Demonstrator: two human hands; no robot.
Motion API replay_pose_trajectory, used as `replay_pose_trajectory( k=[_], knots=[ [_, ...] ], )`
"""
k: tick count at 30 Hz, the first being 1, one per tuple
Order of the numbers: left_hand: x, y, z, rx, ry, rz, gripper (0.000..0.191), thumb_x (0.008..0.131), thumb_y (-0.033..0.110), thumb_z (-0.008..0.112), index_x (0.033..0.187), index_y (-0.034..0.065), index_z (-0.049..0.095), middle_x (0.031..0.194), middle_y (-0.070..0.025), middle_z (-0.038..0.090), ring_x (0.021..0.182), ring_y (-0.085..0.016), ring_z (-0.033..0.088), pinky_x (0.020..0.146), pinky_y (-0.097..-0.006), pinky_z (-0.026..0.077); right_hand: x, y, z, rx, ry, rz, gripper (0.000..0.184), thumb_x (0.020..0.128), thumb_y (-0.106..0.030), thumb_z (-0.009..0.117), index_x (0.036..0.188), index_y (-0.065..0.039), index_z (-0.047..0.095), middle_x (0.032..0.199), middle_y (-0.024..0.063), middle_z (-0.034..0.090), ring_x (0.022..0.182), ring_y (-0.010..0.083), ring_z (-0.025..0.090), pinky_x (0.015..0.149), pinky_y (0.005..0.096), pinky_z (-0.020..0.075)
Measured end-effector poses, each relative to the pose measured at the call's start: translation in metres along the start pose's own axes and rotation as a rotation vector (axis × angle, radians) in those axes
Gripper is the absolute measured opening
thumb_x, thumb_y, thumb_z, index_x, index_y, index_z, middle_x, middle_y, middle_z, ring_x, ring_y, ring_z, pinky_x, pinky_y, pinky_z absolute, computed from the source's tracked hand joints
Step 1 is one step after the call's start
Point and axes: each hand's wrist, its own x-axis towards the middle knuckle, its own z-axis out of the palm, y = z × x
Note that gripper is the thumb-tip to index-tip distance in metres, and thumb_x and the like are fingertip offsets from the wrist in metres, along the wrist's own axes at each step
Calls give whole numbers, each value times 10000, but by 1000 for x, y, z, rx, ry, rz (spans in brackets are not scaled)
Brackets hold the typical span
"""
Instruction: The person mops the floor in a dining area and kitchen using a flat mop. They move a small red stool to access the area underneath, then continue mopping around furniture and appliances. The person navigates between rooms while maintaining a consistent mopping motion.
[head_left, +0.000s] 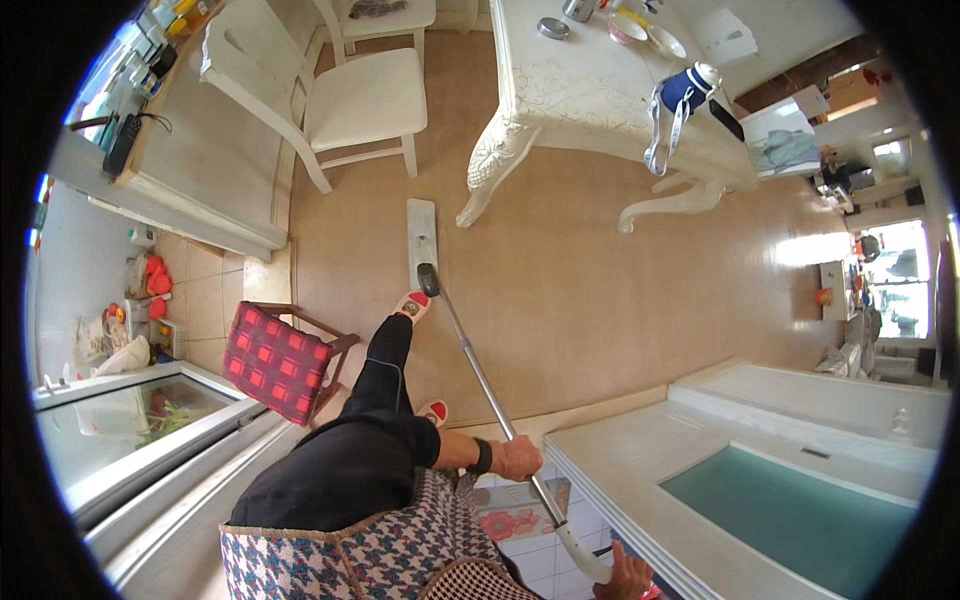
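A flat mop with a steel pole (487, 390) slants across the wood-look floor. Its pale rectangular head (422, 232) lies flat, with a dark joint (427, 280) at the near end. My left hand (517, 459), with a black band at the wrist, is wrapped around the lower-middle part of the pole. At the curved white handle (581, 551), my right hand (624, 576) holds the top end, partly cut by the picture's lower edge. My slippered foot (412, 306) is just beside the mop's joint.
A white chair (367, 101) and a carved white table (585, 124) stand ahead; a blue bottle (682, 88) with a strap is on the table. A stool with a red checked cover (276, 360) is left of my legs. A white door with a teal panel (787, 510) is at right.
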Motion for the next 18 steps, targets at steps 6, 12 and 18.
replay_pose_trajectory(
  k=[6, 12, 18],
  knots=[
    [-16, -41, -16, -56, -2, -134, 148, 661, 223, 683, 669, 76, 671, 678, -144, 661, 689, -353, 662, 581, -460, 509, 44, 2, 39, 102, -328, 109, 759, 584, -68, 650, 1325, -186, 541, 937, 127, 642, 933, 363, 578, 884, 503, 447],
    [-45, -162, -93, 128, 138, -212, 65, 594, 153, 667, 610, 101, 630, 596, -123, 615, 589, -333, 629, 531, -441, 487, 168, -59, 65, 202, 127, -66, 452, 618, -64, 613, 1064, -103, 676, 743, 92, 650, 712, 305, 614, 675, 423, 446],
    [-140, -292, -176, 370, 249, -435, 130, 625, 231, 744, 635, 132, 661, 745, -85, 656, 844, -275, 634, 742, -393, 496, 291, -183, 93, 369, 155, -244, 490, 642, -67, 653, 1128, -131, 658, 811, 78, 673, 737, 271, 635, 687, 397, 452]
  ],
)
